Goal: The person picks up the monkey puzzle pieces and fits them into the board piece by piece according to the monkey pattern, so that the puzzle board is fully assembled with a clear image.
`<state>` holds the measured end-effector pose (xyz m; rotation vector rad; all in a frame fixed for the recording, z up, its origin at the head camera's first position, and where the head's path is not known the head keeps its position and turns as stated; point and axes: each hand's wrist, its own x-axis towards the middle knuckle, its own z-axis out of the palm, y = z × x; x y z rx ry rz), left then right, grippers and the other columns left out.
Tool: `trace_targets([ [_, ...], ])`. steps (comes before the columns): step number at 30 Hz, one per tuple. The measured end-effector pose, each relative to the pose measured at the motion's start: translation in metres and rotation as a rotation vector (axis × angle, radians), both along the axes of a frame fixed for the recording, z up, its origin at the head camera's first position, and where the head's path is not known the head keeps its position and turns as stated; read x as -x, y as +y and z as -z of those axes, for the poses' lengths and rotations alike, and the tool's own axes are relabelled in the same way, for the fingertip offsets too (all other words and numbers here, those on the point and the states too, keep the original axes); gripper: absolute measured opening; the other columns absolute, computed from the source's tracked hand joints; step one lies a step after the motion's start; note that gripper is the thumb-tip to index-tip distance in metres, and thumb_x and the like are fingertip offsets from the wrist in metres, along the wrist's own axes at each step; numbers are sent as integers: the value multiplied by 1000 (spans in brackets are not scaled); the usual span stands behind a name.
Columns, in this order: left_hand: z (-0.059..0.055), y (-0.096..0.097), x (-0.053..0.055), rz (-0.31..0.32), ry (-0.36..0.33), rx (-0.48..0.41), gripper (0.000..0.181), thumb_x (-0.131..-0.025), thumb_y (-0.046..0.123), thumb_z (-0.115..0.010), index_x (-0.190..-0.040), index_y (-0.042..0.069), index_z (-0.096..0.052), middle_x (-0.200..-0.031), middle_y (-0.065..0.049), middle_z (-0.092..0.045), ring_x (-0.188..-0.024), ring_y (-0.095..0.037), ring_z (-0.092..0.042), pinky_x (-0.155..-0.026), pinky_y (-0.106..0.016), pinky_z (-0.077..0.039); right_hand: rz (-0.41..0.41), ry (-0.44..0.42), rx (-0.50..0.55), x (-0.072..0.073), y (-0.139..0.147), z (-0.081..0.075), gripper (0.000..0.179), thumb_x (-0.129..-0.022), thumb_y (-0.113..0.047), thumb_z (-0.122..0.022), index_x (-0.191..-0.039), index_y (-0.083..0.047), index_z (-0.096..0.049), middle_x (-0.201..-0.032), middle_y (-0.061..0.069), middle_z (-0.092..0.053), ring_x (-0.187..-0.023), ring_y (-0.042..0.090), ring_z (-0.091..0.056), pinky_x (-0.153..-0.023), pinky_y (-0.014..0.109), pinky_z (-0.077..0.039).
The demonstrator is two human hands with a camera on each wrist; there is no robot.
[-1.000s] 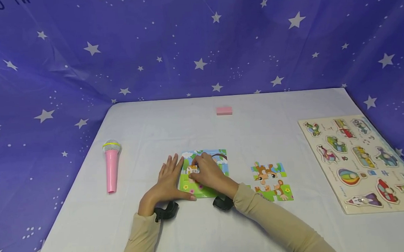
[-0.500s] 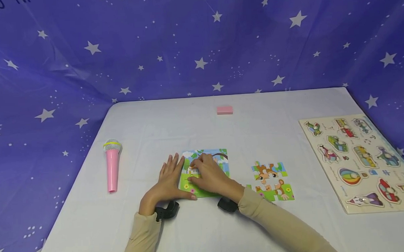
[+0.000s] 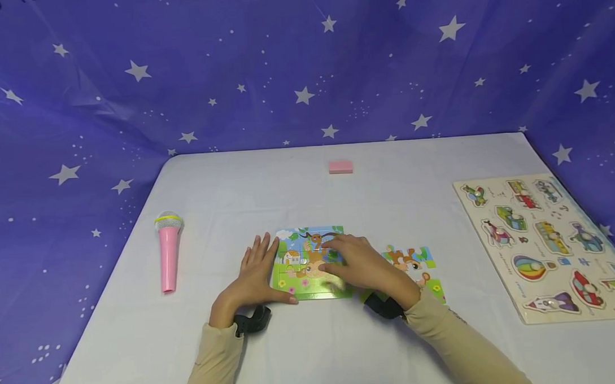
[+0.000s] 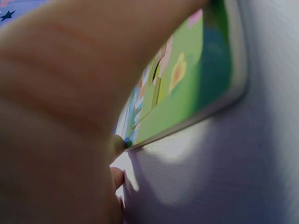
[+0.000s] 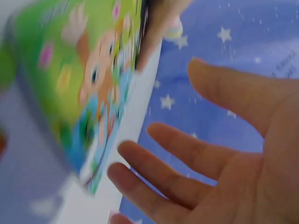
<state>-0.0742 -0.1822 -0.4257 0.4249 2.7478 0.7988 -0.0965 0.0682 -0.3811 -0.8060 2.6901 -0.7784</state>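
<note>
A puzzle board (image 3: 286, 284) lies on the white table, showing an animal, a small house and flowers on green. My left hand (image 3: 253, 280) rests along its left side, fingers straight and thumb at the near edge. In the left wrist view fingertips touch the board's edge (image 4: 187, 122). My right hand (image 3: 363, 264) hovers over the board's right side. In the right wrist view its fingers (image 5: 187, 154) are spread and hold nothing. Joined puzzle pieces (image 3: 411, 262) with a brown animal's face lie just right of the board, partly hidden by the right hand and wrist.
A pink toy microphone (image 3: 169, 253) lies at the left. Farther back is a small pink block (image 3: 340, 167). A wooden peg puzzle (image 3: 535, 252) with vehicle pictures covers the table's right side. A purple starry cloth (image 3: 262, 63) hangs behind.
My right hand has drawn off the board's middle toward the right and opened out, uncovering the animal picture. It now overlaps the joined pieces. The left hand has stayed in place.
</note>
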Motion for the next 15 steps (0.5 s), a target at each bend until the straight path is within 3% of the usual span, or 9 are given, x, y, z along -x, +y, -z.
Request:
trace_targets([
  [4, 0, 0, 1, -4, -12, 3, 128, -53, 54, -80, -146, 5, -8, -153, -16, 4, -140, -35, 11, -112, -54, 5, 35, 22, -14, 7, 24, 1, 48, -86, -38, -59, -122, -6, -56, -122, 11, -58, -117, 31, -50, -96, 55, -35],
  [9, 1, 0, 1, -8, -19, 10, 128, -52, 55, -80, -146, 6, -8, -153, -15, 4, -140, -34, 12, -112, -53, 5, 166, 80, -64, 14, 54, 10, 45, -85, -37, -60, -117, -5, -60, -117, 14, -61, -112, 33, -54, -91, 55, -38],
  [15, 5, -1, 1, -10, -11, 11, 129, -52, 55, -80, -147, 7, -8, -154, -14, 4, -141, -33, 11, -112, -53, 4, 258, 47, -89, 19, 90, 13, 44, -85, -34, -60, -116, -2, -60, -116, 19, -61, -112, 38, -53, -91, 56, -40],
])
